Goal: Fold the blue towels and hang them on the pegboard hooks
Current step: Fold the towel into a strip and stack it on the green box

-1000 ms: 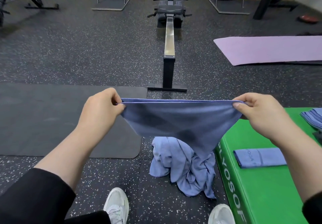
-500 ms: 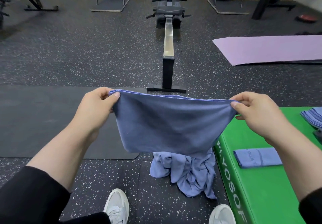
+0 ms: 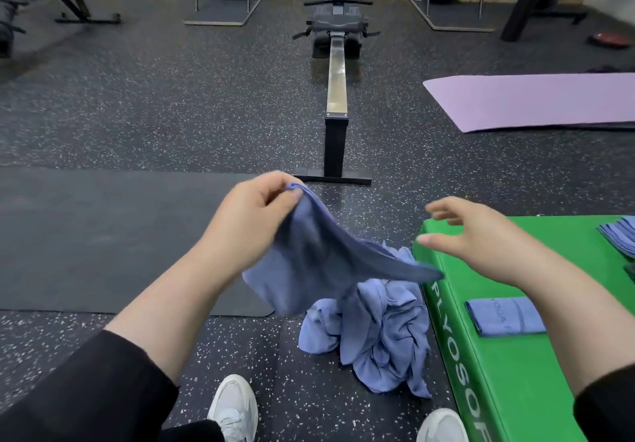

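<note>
A black mat (image 3: 86, 235) lies flat on the speckled rubber floor (image 3: 171, 115) at the left, its rounded near corner ending just beside the pile of towels; bare floor stretches beyond it to the far wall. The left hand (image 3: 254, 211) pinches 1 corner of a blue towel (image 3: 319, 266) between thumb and fingers, and the soft, matte cloth sags from that corner in a blurred sweep down and to the right, its trailing tip reaching the near-left edge of the green box (image 3: 515, 390). Below it, a crumpled pile of blue towels (image 3: 374, 335) rests on the floor, pressed against the box's side. Straight ahead, a rowing machine (image 3: 336, 80) runs away on a long metal rail with a black foot. The right hand (image 3: 477, 235) hovers over the box's corner, fingers spread and relaxed, touching nothing. The box is smooth and glossy with lettering down its side; on top lies 1 folded towel (image 3: 505, 316), a neat rectangle, and at the far right edge a stack of folded towels (image 3: 618, 237). A purple mat (image 3: 536, 101) lies flat further back, with bare floor between it and the box.
</note>
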Available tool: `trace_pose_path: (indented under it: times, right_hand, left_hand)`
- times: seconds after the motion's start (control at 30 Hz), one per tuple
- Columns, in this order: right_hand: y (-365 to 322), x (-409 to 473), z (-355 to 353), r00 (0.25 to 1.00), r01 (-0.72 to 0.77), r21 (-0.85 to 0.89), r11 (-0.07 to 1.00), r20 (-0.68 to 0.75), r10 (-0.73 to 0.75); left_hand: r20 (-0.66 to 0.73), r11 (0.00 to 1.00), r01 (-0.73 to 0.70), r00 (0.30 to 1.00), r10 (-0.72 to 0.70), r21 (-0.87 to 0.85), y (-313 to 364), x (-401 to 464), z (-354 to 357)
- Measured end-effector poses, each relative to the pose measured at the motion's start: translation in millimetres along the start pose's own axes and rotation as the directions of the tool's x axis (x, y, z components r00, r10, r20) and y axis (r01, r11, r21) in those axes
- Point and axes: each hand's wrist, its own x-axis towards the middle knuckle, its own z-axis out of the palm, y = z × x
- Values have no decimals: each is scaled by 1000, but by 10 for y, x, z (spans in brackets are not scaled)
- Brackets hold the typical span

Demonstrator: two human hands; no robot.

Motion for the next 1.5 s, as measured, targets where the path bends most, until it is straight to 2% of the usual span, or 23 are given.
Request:
trace_pose_path:
  times: [0.1,0.27,0.4,0.47,0.53,0.6,0.7,0.8,0.9,1.03,1.1,1.17,1.23,1.33,1.4,1.5]
  right_hand:
    - [-432,-83,125,973,217,214,952,33,-229]
    - [-852,-43,409,925,329,356,875,64,-374]
    - [-943,19,451,905,380,378,844,36,-424]
    - [-948,37,460,913,374,415,829,-8,-408]
    - [-956,28,444,931,342,485,805,-60,-359]
    - [-942,25,415,945,319,527,788,-114,-307]
    - [-930,14,352,944,331,513,792,-177,-280]
    - [-895,15,304,936,341,456,822,-244,-253]
    - [-817,30,254,931,332,459,824,-298,-210]
    - [-651,55,192,932,277,461,843,-341,-120]
    - [-573,57,145,927,248,438,864,-367,-80]
    - [-496,40,90,921,209,428,879,-388,-30]
    - [-426,9,45,919,170,434,885,-394,17]
    - [-364,-46,21,927,127,451,884,-371,56]
    - [-349,-87,6,937,100,480,872,-340,80]
    - [-300,-112,-37,945,75,526,847,-308,107]
  left_hand:
    - [131,994,-79,989,69,72,152,-34,193]
    - [197,994,-106,975,99,28,251,-27,332]
    - [165,991,-64,983,82,-116,200,-24,228]
    - [201,986,-7,979,41,-167,158,-44,168]
    - [322,992,65,946,-27,-108,88,-77,118]
    - [442,994,105,891,-103,19,22,-117,91]
    - [488,976,121,851,-195,179,-45,-154,92]
    - [397,959,175,882,-252,221,-38,-164,102]
    - [323,958,172,915,-241,228,-33,-147,54]
    - [316,890,92,914,-253,446,-146,-111,-44]
    - [248,826,99,928,-277,555,-224,-93,-103]
    - [134,795,142,953,-270,590,-306,-69,-179]
    - [23,817,185,972,-235,546,-365,-43,-250]
    - [-113,897,212,977,-183,387,-342,-31,-265]
    - [-195,942,222,965,-175,253,-334,-26,-247]
    - [-264,970,243,934,-241,-27,-370,17,-240]
